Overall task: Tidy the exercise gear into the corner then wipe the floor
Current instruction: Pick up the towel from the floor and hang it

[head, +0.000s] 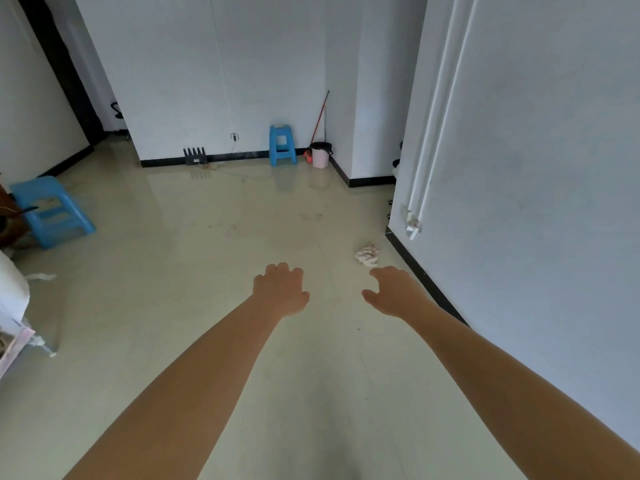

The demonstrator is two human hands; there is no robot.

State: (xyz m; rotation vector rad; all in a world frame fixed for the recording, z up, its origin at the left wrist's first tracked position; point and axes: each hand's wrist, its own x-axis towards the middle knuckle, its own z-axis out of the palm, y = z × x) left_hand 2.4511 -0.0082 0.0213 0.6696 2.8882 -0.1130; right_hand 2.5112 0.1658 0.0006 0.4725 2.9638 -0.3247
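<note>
Soft, even daylight filling the room, moderately bright, bluish on the walls (263, 64). Glossy tiled floor (214, 271) mirroring the far blue stool (282, 145) and pink bin (320, 155) in pale streaks; a faint sheen lying across the tiles. Shadows staying weak and diffuse. Wide-angle bending showing at the edges, tilting the right-hand wall (536, 168) and the dark doorway (65, 74). Overall slightly soft, far items lacking fine detail.

I see a crumpled cloth (367, 254) on the floor (207, 271) beside the right wall; a stool (282, 145) and bucket (320, 154) stand in the far corner.
</note>
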